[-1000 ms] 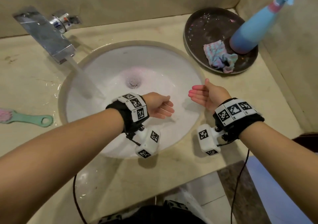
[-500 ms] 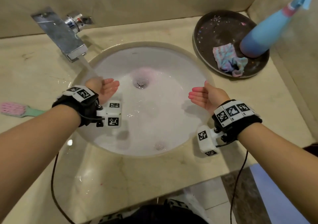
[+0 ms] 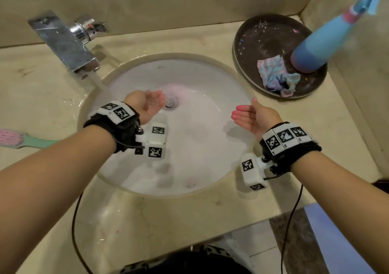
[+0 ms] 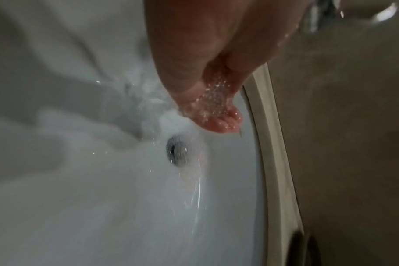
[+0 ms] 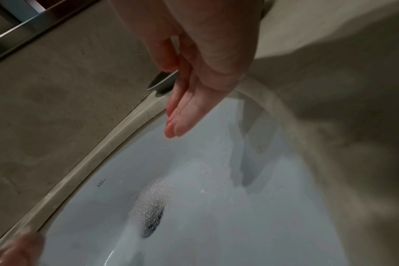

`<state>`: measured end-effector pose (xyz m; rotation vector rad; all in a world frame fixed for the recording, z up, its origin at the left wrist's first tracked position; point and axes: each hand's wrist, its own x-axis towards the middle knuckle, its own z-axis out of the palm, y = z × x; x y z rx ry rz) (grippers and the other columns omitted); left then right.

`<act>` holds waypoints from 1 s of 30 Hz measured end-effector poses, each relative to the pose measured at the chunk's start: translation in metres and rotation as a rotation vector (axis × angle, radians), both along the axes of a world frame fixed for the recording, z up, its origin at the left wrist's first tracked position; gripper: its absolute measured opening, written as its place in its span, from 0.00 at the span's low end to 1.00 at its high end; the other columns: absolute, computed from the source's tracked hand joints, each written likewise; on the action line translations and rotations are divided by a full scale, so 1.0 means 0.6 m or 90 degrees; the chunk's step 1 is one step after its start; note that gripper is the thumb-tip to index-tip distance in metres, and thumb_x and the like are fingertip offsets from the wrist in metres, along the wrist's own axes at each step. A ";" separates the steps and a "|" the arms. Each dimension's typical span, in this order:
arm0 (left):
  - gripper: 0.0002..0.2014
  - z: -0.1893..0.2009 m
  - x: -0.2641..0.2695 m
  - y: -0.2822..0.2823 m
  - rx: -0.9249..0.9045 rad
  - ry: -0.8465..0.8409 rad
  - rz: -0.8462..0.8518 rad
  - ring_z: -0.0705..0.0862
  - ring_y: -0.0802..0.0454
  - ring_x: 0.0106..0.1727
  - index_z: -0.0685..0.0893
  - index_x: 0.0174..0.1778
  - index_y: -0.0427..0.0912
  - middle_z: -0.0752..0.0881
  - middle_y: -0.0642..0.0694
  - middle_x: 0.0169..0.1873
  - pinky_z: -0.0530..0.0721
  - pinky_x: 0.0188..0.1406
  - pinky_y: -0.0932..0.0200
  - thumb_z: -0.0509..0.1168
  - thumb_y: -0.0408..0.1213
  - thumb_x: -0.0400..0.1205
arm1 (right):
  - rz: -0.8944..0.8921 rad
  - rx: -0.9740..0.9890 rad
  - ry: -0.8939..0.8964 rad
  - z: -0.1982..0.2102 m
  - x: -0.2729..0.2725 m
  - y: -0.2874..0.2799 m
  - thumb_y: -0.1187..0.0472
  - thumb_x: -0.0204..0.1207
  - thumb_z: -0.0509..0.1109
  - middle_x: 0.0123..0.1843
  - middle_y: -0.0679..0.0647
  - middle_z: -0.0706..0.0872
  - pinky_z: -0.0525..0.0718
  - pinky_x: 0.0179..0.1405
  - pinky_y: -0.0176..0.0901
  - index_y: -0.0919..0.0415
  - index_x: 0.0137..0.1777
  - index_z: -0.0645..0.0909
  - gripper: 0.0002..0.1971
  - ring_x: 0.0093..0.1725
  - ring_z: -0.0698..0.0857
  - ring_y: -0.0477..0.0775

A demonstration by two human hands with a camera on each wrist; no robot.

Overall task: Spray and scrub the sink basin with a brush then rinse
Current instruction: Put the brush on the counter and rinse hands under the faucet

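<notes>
The beige marble countertop (image 3: pixel 147 217) carries everything here, and set into it is the round white ceramic sink basin (image 3: pixel 195 139), wet and filmed with pale foam, its metal drain (image 3: pixel 171 103) slightly behind centre. From the back left corner the flat chrome faucet (image 3: pixel 63 42) slopes down and forward, its stream of water (image 3: pixel 97 80) falling onto the basin's left rear wall. The rinse looks to be the step in hand, and the relation it turns on is simple: the water lies to the left and behind both hands, so the left hand (image 3: pixel 147 105) is much the nearer, cupped palm-up just beside the drain with water pooled in its palm and spilling toward the drain in the left wrist view. The right hand (image 3: pixel 255 116) hovers over the basin's right rim, fingers straight and together, holding nothing, well apart from the stream. At the back right a round dark brown tray (image 3: pixel 252 42) holds a tall blue spray bottle (image 3: pixel 315 50) and a crumpled pastel striped cloth (image 3: pixel 275 74). The pink-bristled brush with a mint green handle (image 3: pixel 25 141) lies on the counter left of the basin, its long axis running left to right; whether its bristles face up is unclear at the frame edge.
</notes>
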<state>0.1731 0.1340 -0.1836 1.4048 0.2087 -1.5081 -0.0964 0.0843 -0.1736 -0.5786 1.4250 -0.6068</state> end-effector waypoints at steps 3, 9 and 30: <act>0.20 0.005 -0.076 -0.024 -0.017 0.039 -0.162 0.88 0.50 0.28 0.79 0.41 0.30 0.87 0.40 0.24 0.87 0.28 0.63 0.47 0.36 0.90 | -0.002 -0.011 0.017 0.005 -0.014 -0.001 0.49 0.87 0.49 0.35 0.59 0.88 0.88 0.33 0.37 0.67 0.41 0.79 0.26 0.34 0.88 0.52; 0.17 0.004 -0.164 -0.050 -0.040 0.000 -0.381 0.85 0.43 0.52 0.75 0.61 0.33 0.85 0.37 0.51 0.81 0.57 0.54 0.48 0.42 0.90 | -0.011 -0.017 0.029 0.013 -0.042 -0.003 0.49 0.87 0.48 0.40 0.60 0.84 0.87 0.33 0.36 0.67 0.41 0.78 0.26 0.34 0.87 0.50; 0.15 -0.024 0.078 0.047 -0.009 -0.017 0.084 0.77 0.55 0.20 0.73 0.35 0.38 0.78 0.45 0.20 0.76 0.20 0.69 0.46 0.29 0.85 | 0.022 -0.008 -0.004 0.015 0.012 -0.002 0.50 0.87 0.49 0.35 0.59 0.87 0.88 0.31 0.36 0.67 0.41 0.79 0.26 0.31 0.88 0.50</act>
